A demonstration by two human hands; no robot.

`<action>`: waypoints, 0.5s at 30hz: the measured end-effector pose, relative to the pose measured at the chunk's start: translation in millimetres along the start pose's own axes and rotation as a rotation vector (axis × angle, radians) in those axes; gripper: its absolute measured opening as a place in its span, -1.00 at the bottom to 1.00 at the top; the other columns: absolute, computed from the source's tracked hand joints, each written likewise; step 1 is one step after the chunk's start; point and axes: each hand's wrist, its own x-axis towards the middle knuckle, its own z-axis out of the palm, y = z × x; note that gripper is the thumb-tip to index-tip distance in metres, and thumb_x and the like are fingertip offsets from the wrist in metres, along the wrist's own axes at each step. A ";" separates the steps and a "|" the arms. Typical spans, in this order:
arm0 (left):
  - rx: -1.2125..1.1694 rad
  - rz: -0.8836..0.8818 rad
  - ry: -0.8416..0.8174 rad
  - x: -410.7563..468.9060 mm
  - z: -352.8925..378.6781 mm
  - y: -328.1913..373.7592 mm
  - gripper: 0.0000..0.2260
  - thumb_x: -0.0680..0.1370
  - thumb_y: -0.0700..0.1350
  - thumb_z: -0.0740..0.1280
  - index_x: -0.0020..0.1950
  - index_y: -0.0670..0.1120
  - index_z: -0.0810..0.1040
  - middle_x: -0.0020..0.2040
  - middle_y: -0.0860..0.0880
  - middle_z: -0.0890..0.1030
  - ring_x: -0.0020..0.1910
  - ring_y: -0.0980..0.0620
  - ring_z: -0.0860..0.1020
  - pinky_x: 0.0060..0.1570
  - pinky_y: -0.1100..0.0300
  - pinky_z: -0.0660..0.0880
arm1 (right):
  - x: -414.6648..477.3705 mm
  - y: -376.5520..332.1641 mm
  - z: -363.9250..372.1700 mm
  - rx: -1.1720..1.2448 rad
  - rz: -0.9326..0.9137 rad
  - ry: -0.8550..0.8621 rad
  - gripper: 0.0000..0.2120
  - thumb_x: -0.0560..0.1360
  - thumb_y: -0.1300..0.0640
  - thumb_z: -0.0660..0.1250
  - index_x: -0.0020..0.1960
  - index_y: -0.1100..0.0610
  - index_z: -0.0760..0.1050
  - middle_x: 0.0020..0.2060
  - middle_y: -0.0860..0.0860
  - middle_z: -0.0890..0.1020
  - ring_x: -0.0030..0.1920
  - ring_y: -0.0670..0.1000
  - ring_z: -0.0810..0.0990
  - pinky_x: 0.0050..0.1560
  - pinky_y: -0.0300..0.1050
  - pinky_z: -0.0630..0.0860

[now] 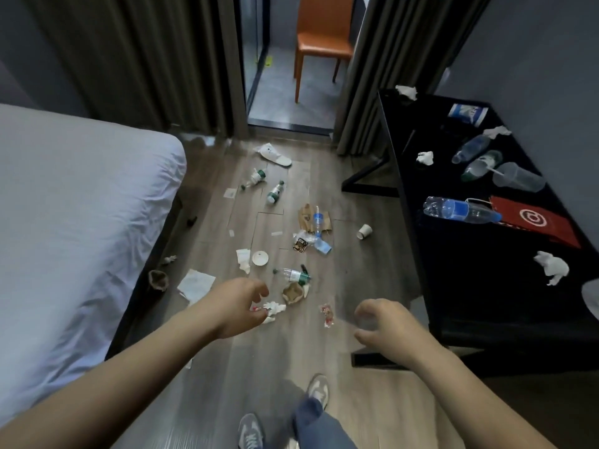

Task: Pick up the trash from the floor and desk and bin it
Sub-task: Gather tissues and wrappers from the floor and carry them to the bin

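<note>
Two hands out over the floor (356, 280): right hand (385, 325) loosely curled, empty; left hand (238, 307) curled at a tissue (275, 307), can't tell if gripping. Bottles (275, 192), cups (364, 231), paper strewn on floor and black worktop (470, 254).

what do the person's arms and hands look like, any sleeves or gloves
Both forearms are bare to the frame edge: no sleeves, gloves, watch or bracelet at the left hand or right hand. No rings show on the fingers. Lower down: blue trousers, grey trainers.

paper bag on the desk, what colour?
Red, with a white circular logo; the paper bag shows best in the head view.
</note>
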 end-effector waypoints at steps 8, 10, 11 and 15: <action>-0.014 -0.075 -0.039 93.7 -11.6 9.7 -0.68 0.52 0.04 0.33 0.25 0.01 0.50 0.16 0.04 0.60 0.10 0.07 0.57 0.05 0.22 0.49 | 102.7 44.0 -14.1 0.040 0.015 -0.057 -0.65 0.44 0.00 0.37 0.20 0.02 0.54 0.09 -0.04 0.60 0.07 -0.05 0.56 0.04 -0.16 0.52; -0.017 -0.102 -0.042 122.5 -9.4 12.8 -0.68 0.52 0.05 0.33 0.24 0.00 0.51 0.15 0.03 0.60 0.09 0.06 0.56 0.06 0.20 0.50 | 135.4 59.1 -14.7 0.067 0.026 -0.069 -0.66 0.44 -0.02 0.37 0.19 0.00 0.53 0.07 -0.06 0.60 0.04 -0.07 0.56 0.00 -0.17 0.52; -0.017 -0.122 -0.048 137.3 -7.1 13.8 -0.68 0.52 0.05 0.32 0.25 -0.01 0.51 0.15 0.02 0.60 0.09 0.06 0.56 0.07 0.18 0.51 | 152.2 65.9 -14.0 0.085 0.034 -0.079 -0.67 0.44 -0.02 0.36 0.19 0.00 0.53 0.06 -0.06 0.60 0.03 -0.07 0.56 0.00 -0.17 0.53; -0.040 -0.204 -0.065 191.8 12.5 11.0 -0.69 0.52 0.03 0.29 0.23 -0.02 0.51 0.14 0.00 0.61 0.09 0.01 0.56 0.05 0.16 0.51 | 210.8 92.7 0.8 0.184 0.108 -0.127 -0.66 0.43 -0.02 0.38 0.19 0.02 0.53 0.06 -0.04 0.61 0.06 -0.04 0.58 0.06 -0.08 0.57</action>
